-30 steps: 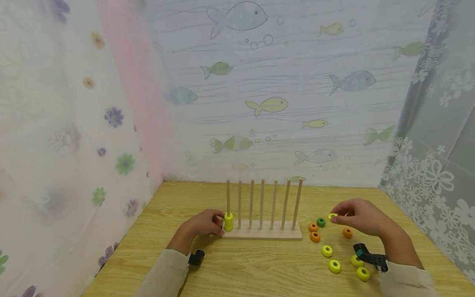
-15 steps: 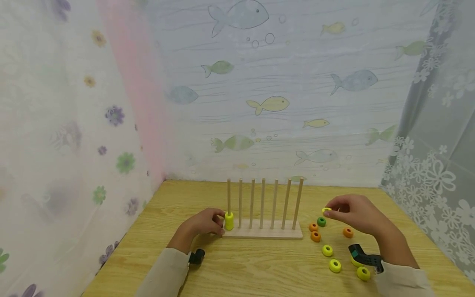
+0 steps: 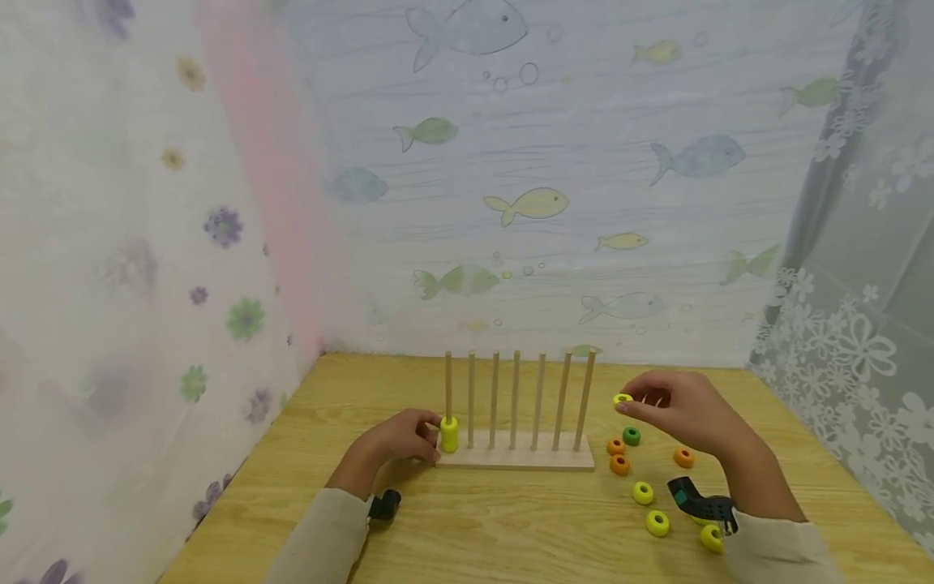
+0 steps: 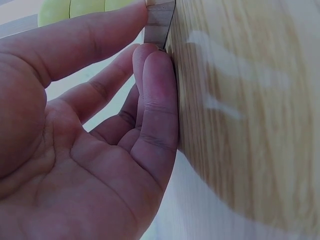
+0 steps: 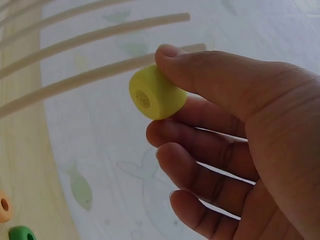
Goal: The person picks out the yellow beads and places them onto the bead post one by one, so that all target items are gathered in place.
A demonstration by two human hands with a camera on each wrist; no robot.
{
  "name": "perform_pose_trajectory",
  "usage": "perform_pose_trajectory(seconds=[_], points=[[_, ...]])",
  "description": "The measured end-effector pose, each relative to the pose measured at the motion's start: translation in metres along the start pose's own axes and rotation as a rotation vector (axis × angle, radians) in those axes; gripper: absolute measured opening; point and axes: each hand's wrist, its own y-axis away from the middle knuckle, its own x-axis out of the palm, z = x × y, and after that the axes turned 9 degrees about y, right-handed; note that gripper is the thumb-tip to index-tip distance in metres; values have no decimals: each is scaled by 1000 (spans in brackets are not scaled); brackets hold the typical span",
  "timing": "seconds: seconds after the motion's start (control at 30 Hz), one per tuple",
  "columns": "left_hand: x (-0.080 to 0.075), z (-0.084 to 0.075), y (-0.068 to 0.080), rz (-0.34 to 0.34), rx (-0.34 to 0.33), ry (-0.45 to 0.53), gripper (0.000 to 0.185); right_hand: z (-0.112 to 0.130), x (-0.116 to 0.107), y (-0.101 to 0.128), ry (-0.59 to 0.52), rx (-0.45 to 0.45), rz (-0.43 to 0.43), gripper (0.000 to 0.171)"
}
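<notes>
A wooden peg rack [image 3: 518, 461] with a row of upright pegs stands mid-table. Several yellow beads [image 3: 449, 435] are stacked on its leftmost peg; the other pegs are bare. My left hand [image 3: 397, 440] holds the left end of the rack's base, with the thumb on one side and fingertips on the other in the left wrist view. To the right of the rack, my right hand [image 3: 682, 410] is raised above the table. It pinches a yellow bead [image 5: 156, 94] between thumb and forefinger, the bead's hole showing; the other fingers are loosely bent.
Loose beads lie to the right of the rack: a green bead [image 3: 631, 436], orange beads [image 3: 619, 465] and several yellow beads [image 3: 657, 523], some partly hidden by the right wrist's black camera mount [image 3: 700, 503]. Patterned curtains [image 3: 540, 308] hang behind the table and at the sides.
My right hand has lifted the yellow bead and carried it leftward, toward the rack. The left hand stays at the base's end.
</notes>
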Motion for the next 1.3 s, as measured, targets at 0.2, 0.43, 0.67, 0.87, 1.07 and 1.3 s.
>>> perform_pose_trajectory(seconds=[0.2,0.43,0.67,0.87,1.07,1.3], points=[[0,3,-1,1,1,25,59,10,-4,-12,25,-21,-55,18],[0,5,-3,7,1,64,60,20,-9,-23,45,-38,-94,19],[0,5,-4,3,2,56,58,32,-12,-32,31,-84,-134,18],[0,4,-4,0,0,50,57,40,-10,-39,-1,-97,-140,17],[0,4,-3,-4,-2,46,56,46,-8,-46,9,-124,-154,18],[1,3,-3,-7,-3,46,56,54,-6,-56,-1,-155,-173,17]])
